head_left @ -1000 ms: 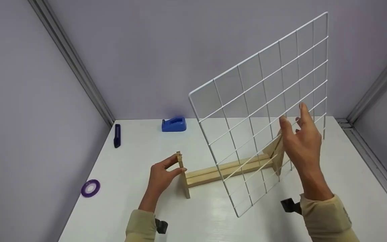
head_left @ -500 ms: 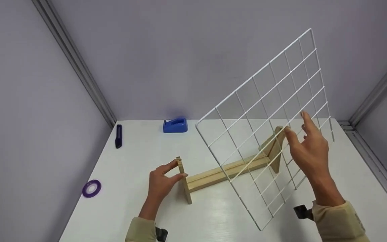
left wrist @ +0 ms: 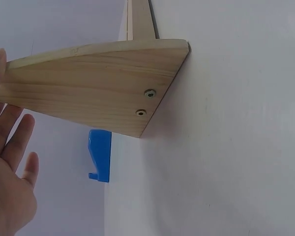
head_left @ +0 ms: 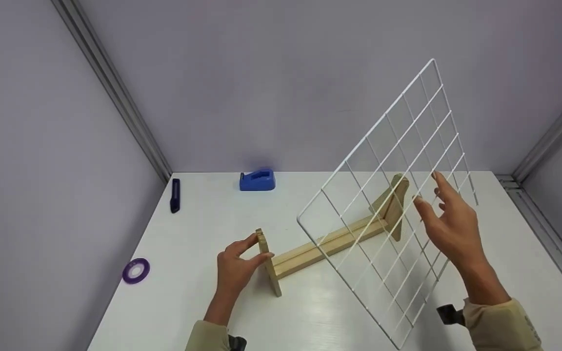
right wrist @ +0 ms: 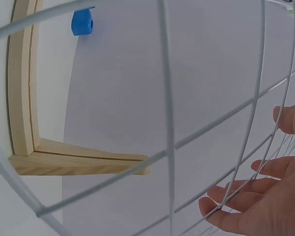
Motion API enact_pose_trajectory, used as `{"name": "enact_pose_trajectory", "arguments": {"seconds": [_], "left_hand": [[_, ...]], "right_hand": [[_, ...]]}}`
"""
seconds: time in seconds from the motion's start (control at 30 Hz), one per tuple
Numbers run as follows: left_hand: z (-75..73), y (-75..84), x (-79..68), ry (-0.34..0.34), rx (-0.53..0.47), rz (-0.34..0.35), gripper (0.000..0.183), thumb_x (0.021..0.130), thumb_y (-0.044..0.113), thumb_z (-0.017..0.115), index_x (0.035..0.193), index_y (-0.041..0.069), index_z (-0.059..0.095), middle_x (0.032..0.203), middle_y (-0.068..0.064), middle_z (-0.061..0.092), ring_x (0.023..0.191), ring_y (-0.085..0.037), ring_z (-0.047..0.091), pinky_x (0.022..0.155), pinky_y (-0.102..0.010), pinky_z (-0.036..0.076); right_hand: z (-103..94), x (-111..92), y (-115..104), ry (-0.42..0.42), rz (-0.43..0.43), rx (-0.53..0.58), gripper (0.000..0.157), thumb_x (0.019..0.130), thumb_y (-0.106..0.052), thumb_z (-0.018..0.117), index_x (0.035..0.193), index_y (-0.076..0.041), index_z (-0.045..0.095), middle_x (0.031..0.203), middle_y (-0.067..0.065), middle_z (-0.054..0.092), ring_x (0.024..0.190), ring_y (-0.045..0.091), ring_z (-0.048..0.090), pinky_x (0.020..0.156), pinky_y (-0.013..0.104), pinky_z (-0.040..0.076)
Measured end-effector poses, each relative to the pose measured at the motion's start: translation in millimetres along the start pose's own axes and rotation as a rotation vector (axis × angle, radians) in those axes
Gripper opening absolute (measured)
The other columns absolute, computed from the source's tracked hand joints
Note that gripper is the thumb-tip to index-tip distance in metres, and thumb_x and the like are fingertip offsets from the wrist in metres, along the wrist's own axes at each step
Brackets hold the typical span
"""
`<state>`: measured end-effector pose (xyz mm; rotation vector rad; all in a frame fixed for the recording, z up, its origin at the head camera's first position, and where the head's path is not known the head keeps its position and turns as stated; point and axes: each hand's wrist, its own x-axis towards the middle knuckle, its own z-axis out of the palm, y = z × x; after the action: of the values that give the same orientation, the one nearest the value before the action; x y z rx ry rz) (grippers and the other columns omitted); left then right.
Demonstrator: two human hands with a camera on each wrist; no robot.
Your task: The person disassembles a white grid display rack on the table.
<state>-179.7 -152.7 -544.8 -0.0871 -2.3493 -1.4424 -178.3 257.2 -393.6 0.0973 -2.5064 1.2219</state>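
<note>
A wooden stand rests on the white table; a long grooved bar [head_left: 300,258] joins its two end panels. My left hand [head_left: 234,268] pinches the top of the left end panel [head_left: 269,267] between thumb and fingers. Two bolt heads [left wrist: 150,93] show on that panel's outer face in the left wrist view. My right hand [head_left: 454,226] holds a white wire grid panel [head_left: 366,137] by its wires, fingers curled at them in the right wrist view. The grid slants in front of the stand's right end panel [right wrist: 88,162], which shows through the mesh.
A blue tape dispenser [head_left: 257,181] stands at the table's back edge. To the left lie a dark blue utility knife [head_left: 175,195] and a purple tape roll [head_left: 136,271]. Grey walls close in the back and sides.
The grid has turned and dropped, its upper corner now lower and its lower corner nearer the front. My right hand moved down with it. The stand's right end has swung slightly toward the back.
</note>
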Motion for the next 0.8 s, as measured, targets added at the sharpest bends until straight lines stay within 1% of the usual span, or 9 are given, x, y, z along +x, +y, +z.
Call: {"name": "enact_pose_trajectory", "arguments": {"seconds": [0.13, 0.43, 0.63, 0.8], "left_hand": [[1.3, 0.4, -3.1, 0.027, 0.0, 0.006, 0.061, 0.071, 0.036, 0.092, 0.124, 0.013, 0.074, 0.116, 0.001, 0.077, 0.11, -0.024, 0.07, 0.101, -0.054, 0.051], [0.9, 2.0, -7.2, 0.057, 0.018, 0.003, 0.061, 0.071, 0.037, 0.091, 0.124, 0.013, 0.074, 0.119, 0.002, 0.075, 0.112, -0.021, 0.069, 0.101, -0.052, 0.052], [2.5, 0.0, -10.5, 0.09, 0.007, 0.016, 0.062, 0.071, 0.04, 0.091, 0.124, 0.013, 0.074, 0.121, 0.002, 0.075, 0.113, -0.02, 0.07, 0.101, -0.049, 0.053], [3.1, -0.5, -11.5, 0.121, 0.01, 0.005, 0.063, 0.071, 0.042, 0.09, 0.125, 0.013, 0.073, 0.121, 0.001, 0.075, 0.113, -0.02, 0.07, 0.1, -0.049, 0.054]], "right_hand": [[-0.8, -2, 8, -0.026, -0.034, -0.027, 0.07, 0.102, -0.028, 0.062, 0.162, -0.016, 0.027, 0.161, 0.024, 0.036, 0.141, 0.05, 0.043, 0.109, 0.068, 0.039], [1.1, -9, 24, -0.057, -0.052, -0.081, 0.069, 0.102, -0.025, 0.062, 0.16, -0.01, 0.029, 0.161, 0.023, 0.036, 0.138, 0.052, 0.044, 0.105, 0.07, 0.041], [3.9, -14, 33, -0.074, -0.021, -0.097, 0.07, 0.102, -0.028, 0.062, 0.16, -0.009, 0.029, 0.16, 0.026, 0.036, 0.139, 0.053, 0.042, 0.104, 0.072, 0.04], [6.4, -18, 41, -0.083, 0.003, -0.113, 0.07, 0.102, -0.029, 0.062, 0.16, -0.008, 0.029, 0.16, 0.028, 0.036, 0.139, 0.054, 0.042, 0.104, 0.072, 0.041]]}}
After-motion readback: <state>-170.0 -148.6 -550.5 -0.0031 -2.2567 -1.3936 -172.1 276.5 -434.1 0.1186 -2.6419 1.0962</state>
